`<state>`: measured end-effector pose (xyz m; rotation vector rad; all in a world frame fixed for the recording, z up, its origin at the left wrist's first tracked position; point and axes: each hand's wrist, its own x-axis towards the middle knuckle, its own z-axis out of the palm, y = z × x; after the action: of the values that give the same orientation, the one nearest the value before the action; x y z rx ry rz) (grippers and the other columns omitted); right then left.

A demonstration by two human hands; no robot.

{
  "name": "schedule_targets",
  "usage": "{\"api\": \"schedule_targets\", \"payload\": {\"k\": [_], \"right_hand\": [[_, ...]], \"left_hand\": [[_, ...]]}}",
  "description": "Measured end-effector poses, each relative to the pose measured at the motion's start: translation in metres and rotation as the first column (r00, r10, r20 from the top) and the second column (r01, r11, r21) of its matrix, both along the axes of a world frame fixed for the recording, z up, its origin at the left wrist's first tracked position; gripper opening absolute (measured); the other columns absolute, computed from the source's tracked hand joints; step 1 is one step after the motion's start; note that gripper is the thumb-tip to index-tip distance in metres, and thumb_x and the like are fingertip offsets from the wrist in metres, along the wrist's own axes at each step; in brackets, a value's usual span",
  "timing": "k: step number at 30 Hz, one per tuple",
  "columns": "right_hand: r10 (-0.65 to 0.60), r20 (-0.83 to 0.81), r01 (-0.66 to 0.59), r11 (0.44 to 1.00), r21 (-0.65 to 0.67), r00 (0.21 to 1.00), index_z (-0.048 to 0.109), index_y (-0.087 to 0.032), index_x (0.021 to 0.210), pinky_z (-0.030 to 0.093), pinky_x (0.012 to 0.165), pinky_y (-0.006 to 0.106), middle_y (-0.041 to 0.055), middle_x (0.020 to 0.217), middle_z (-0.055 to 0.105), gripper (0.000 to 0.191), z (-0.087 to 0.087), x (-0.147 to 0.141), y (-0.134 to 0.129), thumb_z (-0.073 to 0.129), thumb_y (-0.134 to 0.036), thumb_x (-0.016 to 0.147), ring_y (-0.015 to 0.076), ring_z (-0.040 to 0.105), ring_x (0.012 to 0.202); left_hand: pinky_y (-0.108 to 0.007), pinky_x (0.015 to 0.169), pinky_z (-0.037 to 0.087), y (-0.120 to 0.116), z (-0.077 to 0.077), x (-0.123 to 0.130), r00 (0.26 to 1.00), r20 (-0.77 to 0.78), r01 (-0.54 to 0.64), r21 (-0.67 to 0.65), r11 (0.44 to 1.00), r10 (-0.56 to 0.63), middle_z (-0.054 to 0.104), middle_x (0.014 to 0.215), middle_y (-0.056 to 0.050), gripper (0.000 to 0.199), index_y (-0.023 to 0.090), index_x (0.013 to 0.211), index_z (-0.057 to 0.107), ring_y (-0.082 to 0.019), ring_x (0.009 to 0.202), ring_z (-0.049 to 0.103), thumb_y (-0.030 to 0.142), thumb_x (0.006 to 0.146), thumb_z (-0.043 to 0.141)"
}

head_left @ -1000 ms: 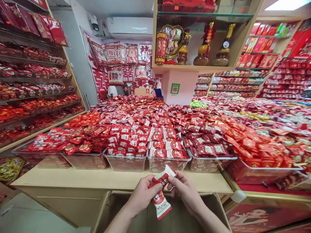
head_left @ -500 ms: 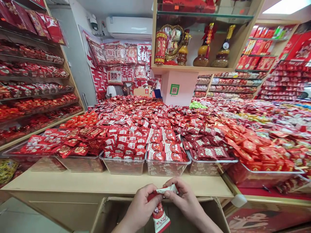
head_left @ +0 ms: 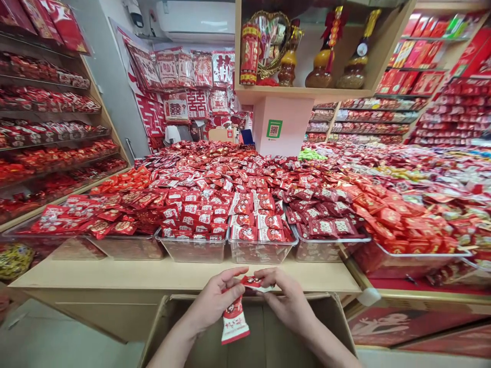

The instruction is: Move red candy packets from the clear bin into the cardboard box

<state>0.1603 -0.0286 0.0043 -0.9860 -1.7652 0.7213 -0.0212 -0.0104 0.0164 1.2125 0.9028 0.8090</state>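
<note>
Over an open cardboard box [head_left: 253, 335], my left hand [head_left: 215, 301] has its thumb and fingers pinched on a red and white candy packet [head_left: 235, 322], which hangs down below the fingers. A second red and white packet [head_left: 253, 282] lies across the gap between the hands. My right hand [head_left: 289, 296] grips its right end, and its left end touches my left fingertips. Just beyond the hands, a clear bin [head_left: 263, 251] holds similar red and white packets in rows.
More clear bins of red packets line the wooden counter [head_left: 126, 273], with heaps behind them. Shelves of packets [head_left: 49, 107] rise at the left. A display cabinet [head_left: 307, 92] with bottles hangs above the middle. A red-topped table [head_left: 387, 284] stands at the right.
Both hands have shifted slightly apart. The hanging packet has moved left with my left hand, and the second packet now shows its red printed face. The view has tilted down a little.
</note>
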Motion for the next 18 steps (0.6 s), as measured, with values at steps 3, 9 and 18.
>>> {"api": "schedule_targets", "payload": {"k": [3,9,18], "right_hand": [[0.049,0.018,-0.050,0.998,0.044,0.999,0.053,-0.019,0.072,0.043,0.077,0.030,0.0075,0.098,0.057,0.005,-0.002,-0.001,0.000,0.054,-0.014,0.073,0.0170,0.053,0.095],[0.107,-0.307,-0.161,0.975,-0.154,0.946,0.048,-0.017,0.059,0.041,0.083,0.035,0.0087,0.119,0.044,0.017,0.003,0.002,0.000,0.063,-0.019,0.066,0.0200,0.047,0.104],[-0.080,-0.664,-0.307,0.841,-0.446,0.743,0.043,-0.021,0.092,0.047,0.058,0.029,0.0038,0.088,0.057,0.035,0.003,-0.006,0.004,0.065,-0.032,0.065,0.0156,0.056,0.073]], "left_hand": [[-0.022,0.055,0.041,-0.002,-0.003,0.004,0.998,-0.022,-0.055,0.078,0.995,0.057,0.067,0.078,-0.004,0.023,0.016,0.085,0.066,-0.011,0.059,0.054,0.030,0.067,0.064],[-0.026,0.066,0.047,-0.008,-0.009,0.014,0.987,-0.009,-0.155,0.201,0.967,0.160,0.068,0.080,-0.006,0.015,0.016,0.077,0.069,-0.018,0.073,0.060,0.026,0.066,0.065],[-0.027,0.070,0.047,-0.010,-0.015,0.018,0.956,-0.039,-0.265,0.308,0.914,0.291,0.066,0.089,-0.006,0.012,0.017,0.077,0.067,-0.020,0.080,0.060,0.025,0.069,0.062]]}}
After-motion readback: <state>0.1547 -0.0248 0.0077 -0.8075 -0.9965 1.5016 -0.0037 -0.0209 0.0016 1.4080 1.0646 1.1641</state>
